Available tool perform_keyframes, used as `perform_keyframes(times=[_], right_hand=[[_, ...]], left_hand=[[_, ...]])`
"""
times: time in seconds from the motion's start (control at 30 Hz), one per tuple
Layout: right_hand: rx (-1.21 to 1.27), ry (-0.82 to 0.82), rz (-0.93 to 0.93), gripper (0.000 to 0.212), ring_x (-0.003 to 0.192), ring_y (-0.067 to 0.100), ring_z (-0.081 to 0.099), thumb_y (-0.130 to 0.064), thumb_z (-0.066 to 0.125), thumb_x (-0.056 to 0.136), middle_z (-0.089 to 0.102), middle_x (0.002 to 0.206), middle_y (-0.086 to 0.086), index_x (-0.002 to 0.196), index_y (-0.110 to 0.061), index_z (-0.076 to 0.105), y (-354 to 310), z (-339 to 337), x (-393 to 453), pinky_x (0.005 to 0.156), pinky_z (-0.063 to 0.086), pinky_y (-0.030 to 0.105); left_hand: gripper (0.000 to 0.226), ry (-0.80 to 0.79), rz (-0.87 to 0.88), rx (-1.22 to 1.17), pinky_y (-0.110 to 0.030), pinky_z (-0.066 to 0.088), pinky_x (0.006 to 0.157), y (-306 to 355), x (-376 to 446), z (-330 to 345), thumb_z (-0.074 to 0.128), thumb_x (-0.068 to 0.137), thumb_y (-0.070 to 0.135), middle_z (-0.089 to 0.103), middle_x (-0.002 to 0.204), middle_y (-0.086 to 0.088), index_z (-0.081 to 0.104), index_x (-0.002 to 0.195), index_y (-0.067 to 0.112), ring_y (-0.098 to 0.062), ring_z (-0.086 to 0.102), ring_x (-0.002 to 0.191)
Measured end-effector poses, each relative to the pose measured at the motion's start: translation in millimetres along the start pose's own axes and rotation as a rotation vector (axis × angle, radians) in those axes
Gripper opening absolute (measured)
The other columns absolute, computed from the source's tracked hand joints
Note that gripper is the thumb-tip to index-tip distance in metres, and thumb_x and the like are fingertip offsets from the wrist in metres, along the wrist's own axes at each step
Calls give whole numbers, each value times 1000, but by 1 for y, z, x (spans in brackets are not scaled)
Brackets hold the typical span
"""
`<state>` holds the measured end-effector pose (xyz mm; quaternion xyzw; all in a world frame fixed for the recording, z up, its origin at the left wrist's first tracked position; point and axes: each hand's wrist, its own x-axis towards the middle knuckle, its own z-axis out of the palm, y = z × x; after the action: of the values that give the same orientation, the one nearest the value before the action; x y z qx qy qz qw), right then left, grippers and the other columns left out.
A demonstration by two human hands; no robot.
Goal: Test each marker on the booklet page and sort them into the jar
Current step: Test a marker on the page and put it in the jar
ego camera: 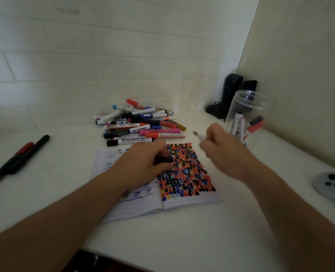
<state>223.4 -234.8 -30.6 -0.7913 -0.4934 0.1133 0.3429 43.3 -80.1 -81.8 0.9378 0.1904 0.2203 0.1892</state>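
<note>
Marker in hand: a white-barrelled marker, uncapped, tip pointing to the upper left, held just right of centre frame above the booklet's top right corner; blurred.
Right hand: the right hand is raised over the table, back toward the camera, forearm running in from the lower right; fingers curled and pinching the marker's barrel.
Left hand: the left hand rests on the booklet's centre fold, forearm entering from the lower left; fingers bent around a short black cap, thumb side toward the coloured page.
Booklet: an open thin paper booklet lies flat at centre frame; its right page is densely covered in small black, red, orange, blue and yellow blots, its left page is lined with faint blue marks.
Marker pile: a loose heap of markers with white, black and pink barrels and mixed caps, just above the booklet.
Jar: a clear plastic jar, open-topped and round, at the right of the frame; several markers stand tilted inside.
Loose pens: a black and a red marker lie side by side at far left.
Table: a smooth white table against a white tiled wall.
</note>
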Motion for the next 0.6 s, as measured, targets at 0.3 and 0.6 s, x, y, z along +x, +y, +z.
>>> perform_keyframes(times=[0.3, 0.6], right_hand=[[1176, -432, -14, 35, 82, 21, 64, -9, 86, 80, 65, 95, 12, 111, -14, 70, 41, -43, -17, 66, 60, 28], [648, -301, -80, 22, 45, 11, 38, 1, 70, 85, 49, 55, 4, 72, -9, 56, 37, 4, -37, 44, 34, 18]], left_hand=[[33, -166, 31, -121, -32, 58, 81, -5, 7, -3, 77, 75, 65, 72, 93, 25, 74, 96, 40, 6, 65, 89], [28, -181, 125, -146, -39, 55, 87, -2, 4, -4, 75, 72, 67, 73, 103, 21, 73, 87, 43, 0, 64, 99]])
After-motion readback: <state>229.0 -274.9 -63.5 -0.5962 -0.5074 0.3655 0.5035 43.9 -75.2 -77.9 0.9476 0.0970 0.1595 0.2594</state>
